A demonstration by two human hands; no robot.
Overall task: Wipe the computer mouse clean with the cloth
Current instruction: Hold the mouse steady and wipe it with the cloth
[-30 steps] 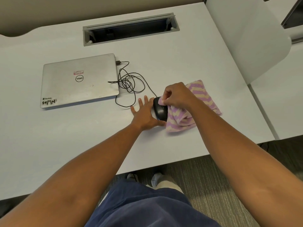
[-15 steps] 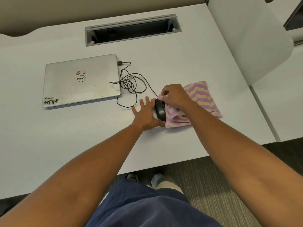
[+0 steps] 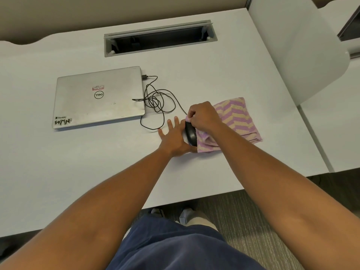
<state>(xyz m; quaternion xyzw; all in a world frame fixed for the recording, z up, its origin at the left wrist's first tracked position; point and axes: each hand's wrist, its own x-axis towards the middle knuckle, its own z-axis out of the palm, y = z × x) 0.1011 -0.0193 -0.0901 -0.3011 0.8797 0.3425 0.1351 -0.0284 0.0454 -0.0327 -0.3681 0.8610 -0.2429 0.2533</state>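
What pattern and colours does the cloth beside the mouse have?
The cloth has a zigzag pattern in lilac and pale yellow, clearest in the head view.

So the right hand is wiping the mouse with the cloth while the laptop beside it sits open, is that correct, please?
Not quite: the head view shows the laptop closed, lid down. The rest holds: the right hand presses the cloth against the mouse.

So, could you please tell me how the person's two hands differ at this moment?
The left hand lies flat with fingers spread straight beside the mouse; the right hand has curled fingers pinching the cloth. The left touches the desk; the right is raised above the mouse. Both bracket the mouse.
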